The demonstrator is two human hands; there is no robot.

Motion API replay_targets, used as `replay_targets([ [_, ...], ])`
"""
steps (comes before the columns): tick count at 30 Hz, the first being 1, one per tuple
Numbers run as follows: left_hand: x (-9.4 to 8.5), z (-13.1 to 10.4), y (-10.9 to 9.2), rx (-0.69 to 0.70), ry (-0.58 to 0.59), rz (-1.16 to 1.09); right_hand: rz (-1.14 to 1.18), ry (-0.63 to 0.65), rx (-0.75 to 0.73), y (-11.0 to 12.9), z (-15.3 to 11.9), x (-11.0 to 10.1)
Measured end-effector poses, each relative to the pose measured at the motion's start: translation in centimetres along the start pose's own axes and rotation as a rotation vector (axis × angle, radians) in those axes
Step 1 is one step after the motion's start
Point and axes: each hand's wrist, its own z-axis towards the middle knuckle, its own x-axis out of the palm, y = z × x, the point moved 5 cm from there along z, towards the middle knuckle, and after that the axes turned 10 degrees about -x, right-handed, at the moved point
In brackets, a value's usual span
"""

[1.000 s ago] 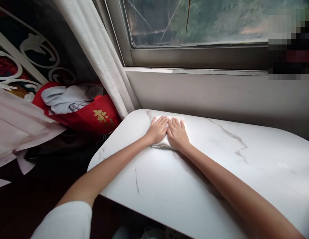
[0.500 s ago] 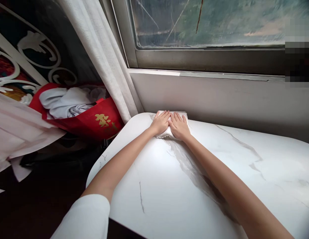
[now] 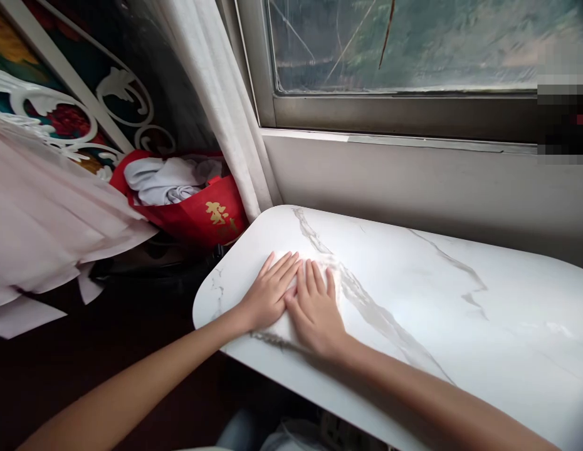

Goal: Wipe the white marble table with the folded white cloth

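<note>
Covering cloth (image 3: 286, 327) with left hand (image 3: 269, 295) and right hand (image 3: 317, 312), open and flat. Press evenly at table (image 3: 395, 269)'s left end.

From my station I see a white cloth (image 3: 286, 328) lying flat on the glossy white, grey-veined tabletop (image 3: 409, 269), toward its rounded left end and close to the near edge. Its middle is mostly covered; its near border looks uneven and shadowed. I cannot tell whether it is folded.
</note>
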Motion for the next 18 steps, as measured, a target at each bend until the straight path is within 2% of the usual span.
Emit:
replay_targets([
  [5,-1.4,-6.6,1.6,-0.043,-0.011,0.020,0.179,0.062,-0.107,5.4,-1.5,1.1],
  [9,-2.5,-9.2,4.4,-0.090,-0.026,0.030,0.262,0.067,-0.173,8.1,-0.1,2.1],
  [13,-2.8,-8.6,7.2,-0.125,-0.003,0.013,0.272,0.059,-0.172,8.7,2.1,2.9],
  [15,-2.7,-7.2,8.5,-0.115,0.013,0.002,0.254,0.044,-0.157,8.1,3.6,3.2],
  [18,-2.3,-3.6,10.3,-0.091,0.026,-0.010,0.186,-0.002,-0.125,6.2,6.6,3.4],
])
